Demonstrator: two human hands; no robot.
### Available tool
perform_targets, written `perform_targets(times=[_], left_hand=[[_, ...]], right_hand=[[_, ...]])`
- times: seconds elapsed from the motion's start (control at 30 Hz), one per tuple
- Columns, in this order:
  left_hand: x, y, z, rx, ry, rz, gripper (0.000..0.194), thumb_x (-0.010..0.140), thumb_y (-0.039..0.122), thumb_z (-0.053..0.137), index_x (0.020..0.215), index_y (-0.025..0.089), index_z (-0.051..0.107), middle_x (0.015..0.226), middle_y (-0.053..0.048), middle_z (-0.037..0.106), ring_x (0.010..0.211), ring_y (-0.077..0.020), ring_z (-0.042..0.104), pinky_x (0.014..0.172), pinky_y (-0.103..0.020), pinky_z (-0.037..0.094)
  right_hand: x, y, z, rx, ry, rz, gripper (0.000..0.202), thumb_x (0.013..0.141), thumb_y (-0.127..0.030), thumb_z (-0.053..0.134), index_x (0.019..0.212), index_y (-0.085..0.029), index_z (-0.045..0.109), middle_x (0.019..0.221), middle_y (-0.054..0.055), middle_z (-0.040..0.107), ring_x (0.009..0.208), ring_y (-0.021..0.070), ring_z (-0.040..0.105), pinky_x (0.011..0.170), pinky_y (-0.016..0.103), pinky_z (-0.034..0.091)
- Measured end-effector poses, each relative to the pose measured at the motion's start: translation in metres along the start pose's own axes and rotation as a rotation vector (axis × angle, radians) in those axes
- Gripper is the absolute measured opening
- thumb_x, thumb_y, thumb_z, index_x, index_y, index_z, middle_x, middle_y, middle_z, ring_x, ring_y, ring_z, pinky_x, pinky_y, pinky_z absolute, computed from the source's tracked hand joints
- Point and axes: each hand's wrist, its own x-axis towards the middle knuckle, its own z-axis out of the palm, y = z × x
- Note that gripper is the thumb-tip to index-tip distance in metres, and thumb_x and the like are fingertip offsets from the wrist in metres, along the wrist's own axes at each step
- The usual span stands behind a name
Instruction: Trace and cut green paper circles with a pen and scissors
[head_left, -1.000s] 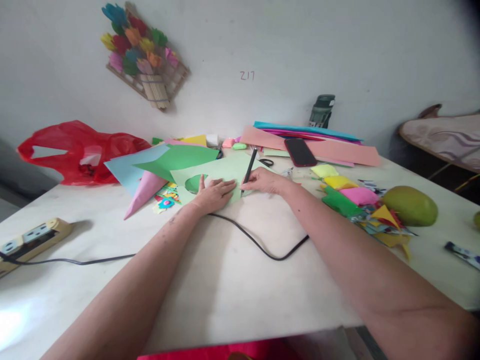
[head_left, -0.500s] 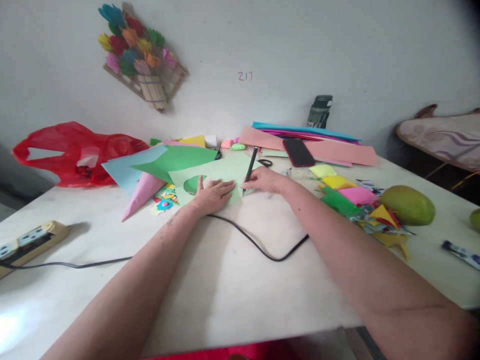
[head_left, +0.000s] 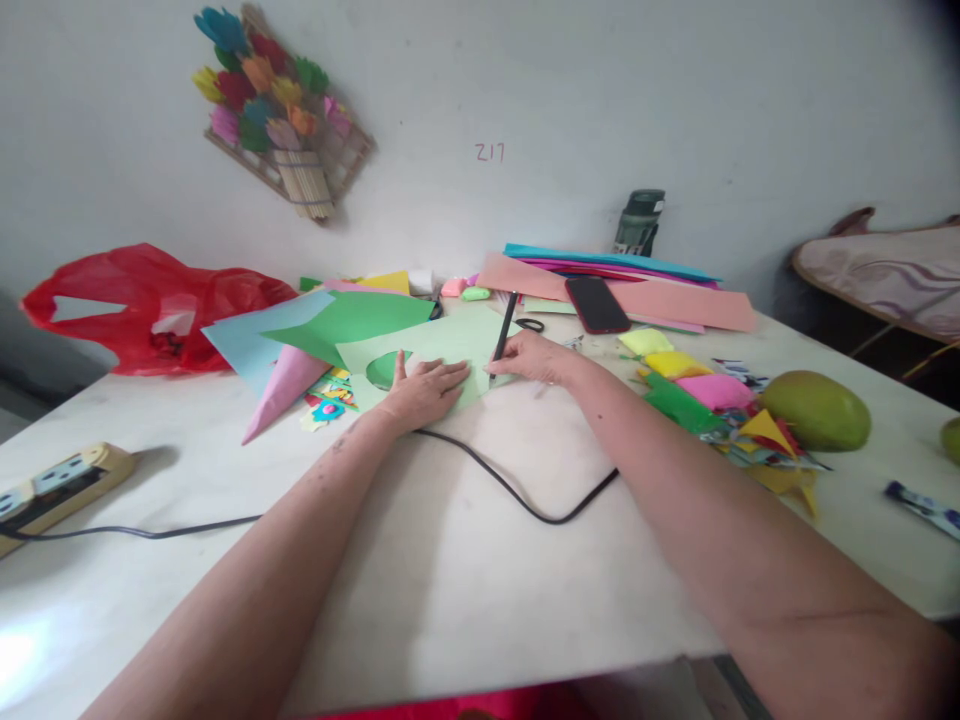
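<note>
A sheet of pale green paper (head_left: 450, 335) with a rounded cut-out on its left part lies on the white table. Darker green (head_left: 382, 370) shows through the hole. My left hand (head_left: 427, 390) rests flat on the sheet, fingers stretched out and holding nothing. In my right hand (head_left: 529, 358) is a black pen (head_left: 506, 325), held upright with its tip at the sheet's right part. Whether it leaves a line there, I cannot make out. Behind the right hand lie scissors (head_left: 531, 325), only their black handle showing clearly.
Green paper (head_left: 341, 325) and a pink paper cone (head_left: 281, 390) lie left, near a red plastic bag (head_left: 157, 310). A phone (head_left: 597, 305) rests on stacked coloured sheets. Clay packets (head_left: 716, 391), scraps and a green fruit (head_left: 814, 411) sit right. A black cable (head_left: 517, 492) crosses the front.
The pen and my right hand have shifted very slightly to the right along the sheet. My left hand stays in place on the paper.
</note>
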Motion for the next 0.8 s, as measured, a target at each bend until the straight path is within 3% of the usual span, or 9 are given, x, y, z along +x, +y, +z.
perform_targets(times=[0.6,0.8], left_hand=[[-0.0001,0.0016,-0.002,0.042,-0.012,-0.001,0.045,0.09,0.039,0.022,0.134,0.041,0.033,0.139,0.008,0.038,0.128,-0.0228,0.031,0.103,-0.057,-0.01],[-0.0006,0.0011,-0.0019,0.026,0.01,0.005,0.044,0.09,0.038,0.024,0.133,0.04,0.035,0.137,0.009,0.04,0.127,-0.021,0.033,0.102,-0.057,-0.014]], right_hand=[[0.003,0.0018,-0.004,-0.075,0.071,0.044,0.029,0.065,-0.036,0.063,0.073,-0.01,0.07,0.057,-0.001,0.057,0.053,0.0083,0.044,0.052,0.022,0.034],[-0.0007,-0.0044,-0.0065,0.059,0.125,0.027,0.028,0.065,-0.035,0.065,0.074,-0.009,0.069,0.065,0.003,0.064,0.059,0.0105,0.052,0.059,0.023,0.04]])
